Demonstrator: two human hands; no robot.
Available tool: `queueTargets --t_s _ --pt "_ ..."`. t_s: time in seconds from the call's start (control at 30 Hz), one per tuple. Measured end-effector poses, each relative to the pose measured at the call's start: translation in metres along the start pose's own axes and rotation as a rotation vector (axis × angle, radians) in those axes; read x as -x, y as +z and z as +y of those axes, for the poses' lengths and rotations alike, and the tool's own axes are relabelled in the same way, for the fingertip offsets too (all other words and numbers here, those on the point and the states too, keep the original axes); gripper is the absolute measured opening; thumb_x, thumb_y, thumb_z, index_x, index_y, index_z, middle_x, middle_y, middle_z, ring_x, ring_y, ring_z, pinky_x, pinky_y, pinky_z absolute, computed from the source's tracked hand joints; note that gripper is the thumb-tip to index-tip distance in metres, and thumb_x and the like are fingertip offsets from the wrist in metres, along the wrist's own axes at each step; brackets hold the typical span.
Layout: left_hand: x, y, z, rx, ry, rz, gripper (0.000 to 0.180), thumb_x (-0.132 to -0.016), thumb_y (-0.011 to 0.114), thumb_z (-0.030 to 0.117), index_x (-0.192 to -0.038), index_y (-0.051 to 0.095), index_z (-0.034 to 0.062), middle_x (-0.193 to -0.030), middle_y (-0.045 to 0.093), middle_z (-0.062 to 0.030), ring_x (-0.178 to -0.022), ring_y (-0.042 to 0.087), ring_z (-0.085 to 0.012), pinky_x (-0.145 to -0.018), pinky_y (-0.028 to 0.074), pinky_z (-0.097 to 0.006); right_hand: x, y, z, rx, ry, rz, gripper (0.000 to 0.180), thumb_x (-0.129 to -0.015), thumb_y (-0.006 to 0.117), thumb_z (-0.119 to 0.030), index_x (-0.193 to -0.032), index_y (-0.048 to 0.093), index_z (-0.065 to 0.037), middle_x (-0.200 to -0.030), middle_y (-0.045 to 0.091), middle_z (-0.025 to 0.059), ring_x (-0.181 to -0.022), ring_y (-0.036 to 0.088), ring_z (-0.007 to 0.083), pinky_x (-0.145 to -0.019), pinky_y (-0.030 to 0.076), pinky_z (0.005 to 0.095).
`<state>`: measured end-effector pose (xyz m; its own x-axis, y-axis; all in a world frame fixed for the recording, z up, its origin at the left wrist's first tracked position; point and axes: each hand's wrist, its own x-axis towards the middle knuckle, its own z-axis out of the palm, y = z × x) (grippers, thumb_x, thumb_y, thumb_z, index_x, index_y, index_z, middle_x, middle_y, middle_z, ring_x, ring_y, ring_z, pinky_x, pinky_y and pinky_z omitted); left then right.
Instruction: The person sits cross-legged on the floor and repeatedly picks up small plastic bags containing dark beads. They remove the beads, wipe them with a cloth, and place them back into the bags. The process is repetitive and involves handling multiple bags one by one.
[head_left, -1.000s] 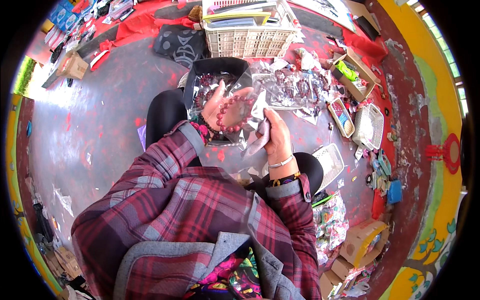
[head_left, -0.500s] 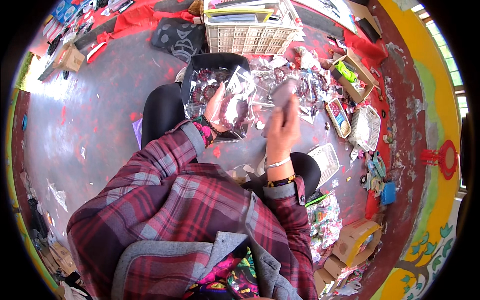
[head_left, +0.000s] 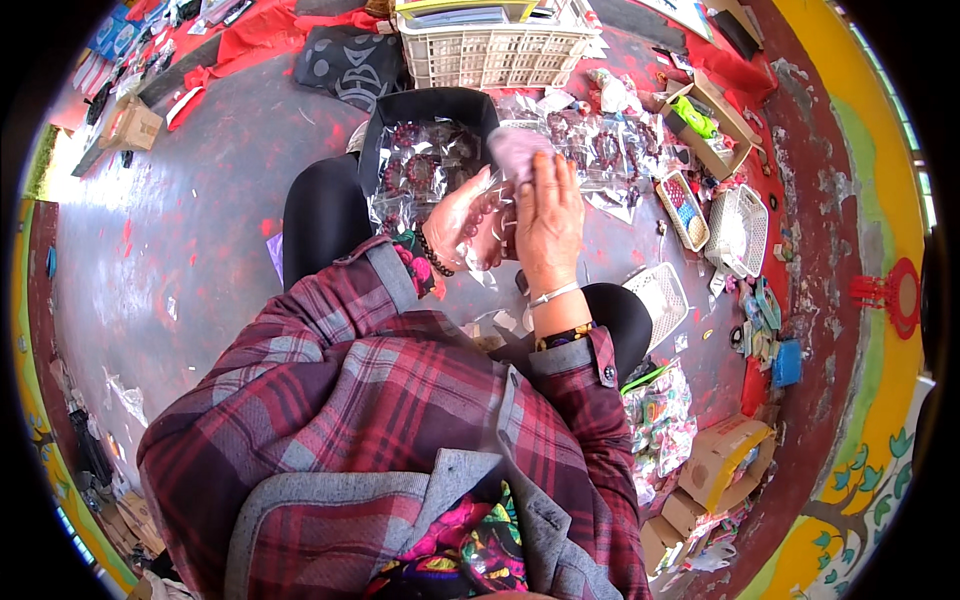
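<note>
My left hand point(head_left: 455, 232) is closed on a clear plastic bag with a dark red bead bracelet point(head_left: 484, 212) in it. My right hand point(head_left: 551, 225) holds a folded pinkish cloth point(head_left: 518, 150) under its fingers, close against the bag; whether they touch is hard to tell. Just beyond the left hand, a black open box point(head_left: 432, 103) by my left knee contains several clear bags of dark red bead bracelets point(head_left: 419, 171). More bagged bracelets point(head_left: 607, 150) lie on the floor to the right of the box.
A cream plastic crate point(head_left: 497, 60) stands ahead, with a dark patterned cushion point(head_left: 349, 66) at its left. To the right are a cardboard box point(head_left: 735, 150) with a green item, a small basket of coloured pieces point(head_left: 684, 212) and white baskets point(head_left: 738, 232). Cardboard cartons point(head_left: 722, 455) sit at lower right.
My right hand and the cloth have moved left to meet the left hand. The left hand has come right, away from the box, lifting the bagged bracelet.
</note>
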<state>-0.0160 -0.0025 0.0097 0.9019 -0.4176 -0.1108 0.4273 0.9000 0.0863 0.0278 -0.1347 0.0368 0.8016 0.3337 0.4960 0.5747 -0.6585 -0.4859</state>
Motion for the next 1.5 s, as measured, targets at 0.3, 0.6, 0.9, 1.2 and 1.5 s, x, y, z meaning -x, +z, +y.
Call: queueTargets --t_s 0.3,0.6,0.9,1.2,1.5 --pt "0.020 0.007 0.031 -0.093 0.127 -0.018 0.081 -0.086 0.033 0.069 -0.140 0.034 0.0088 -0.134 0.044 -0.0192 -0.118 0.048 -0.0386 -0.098 0.033 -0.063 -0.003 -0.004 0.037 -0.279 0.441 0.190 0.023 -0.090 0.054 -0.015 -0.107 0.063 -0.002 -0.090 0.065 0.0195 -0.084 0.063 0.0318 -0.075 0.049 0.0371" --pt "0.049 -0.115 0.166 -0.282 0.706 0.672 0.066 -0.072 0.051 0.003 -0.136 0.034 0.0116 -0.076 0.055 -0.0072 -0.069 0.057 -0.0222 -0.070 0.047 -0.052 -0.004 -0.029 0.021 -1.018 0.778 0.119 0.021 -0.093 0.054 -0.013 -0.109 0.063 -0.002 -0.078 0.062 0.0018 -0.053 0.052 0.0074 -0.047 0.042 0.0204" --pt "0.006 -0.228 0.112 -0.275 0.446 0.846 0.020 -0.074 0.051 0.002 -0.092 0.053 0.0103 -0.067 0.053 -0.0027 -0.056 0.052 -0.0191 -0.054 0.045 -0.036 -0.009 -0.048 0.000 -1.089 0.851 -0.015 0.023 -0.093 0.055 -0.014 -0.110 0.061 0.000 -0.087 0.064 0.0031 -0.061 0.055 0.0091 -0.053 0.045 0.0216" --pt "-0.041 -0.288 0.098 -0.539 0.294 0.967 0.033 -0.081 0.051 -0.001 -0.113 0.056 0.0095 -0.095 0.062 -0.0051 -0.082 0.057 -0.0194 -0.064 0.047 -0.037 -0.010 -0.048 0.005 -1.106 1.024 -0.017 0.024 -0.093 0.052 -0.013 -0.113 0.060 0.000 -0.090 0.065 0.0038 -0.066 0.057 0.0086 -0.054 0.044 0.0197" --pt "-0.105 -0.356 0.132 -1.546 -0.028 1.262 0.036 -0.072 0.058 0.012 -0.106 0.060 0.0018 -0.097 0.066 -0.0188 -0.088 0.063 -0.0320 -0.075 0.048 -0.039 -0.025 -0.029 0.011 -1.085 1.227 -0.010 0.024 -0.094 0.051 -0.011 -0.114 0.059 0.000 -0.089 0.064 0.0042 -0.060 0.055 0.0077 -0.052 0.043 0.0196"
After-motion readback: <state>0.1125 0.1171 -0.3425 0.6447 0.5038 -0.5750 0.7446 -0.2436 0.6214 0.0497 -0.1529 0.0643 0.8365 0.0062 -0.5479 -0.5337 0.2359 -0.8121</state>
